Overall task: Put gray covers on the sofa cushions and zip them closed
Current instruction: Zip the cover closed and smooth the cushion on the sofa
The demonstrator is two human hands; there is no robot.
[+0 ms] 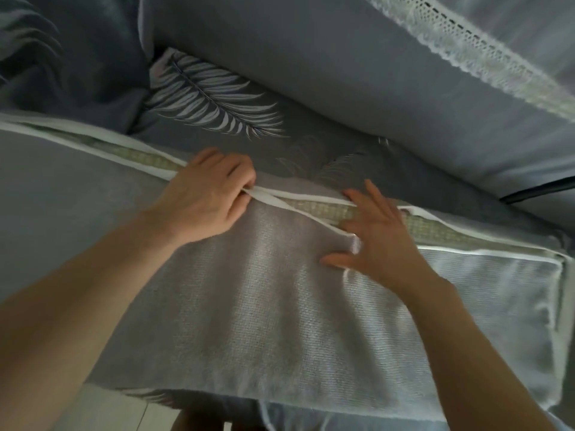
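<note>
Forearms reach up from the frame's bottom onto the cushion (280,321), which lies across mid-frame in its gray cover (77,188). Left hand (205,194) pinches the white zipper edge (267,194); right hand (379,237) presses flat, fingers spread, over the gap. That open seam runs rightward from the left hand.

- The cushion (280,306) lies nearest the viewer, in its cover (77,197).
- The zip opening (326,209) runs left to right along the cushion's far edge (gaping at both ends).
- The left hand (205,194) pinches the opening's edges near its middle.
- The right hand (376,234) rests flat on the cover, just right of the left hand.
- The seat fabric (217,98) lies behind the cushion.
- The back cushion (342,73) stands behind the seat fabric.
</note>
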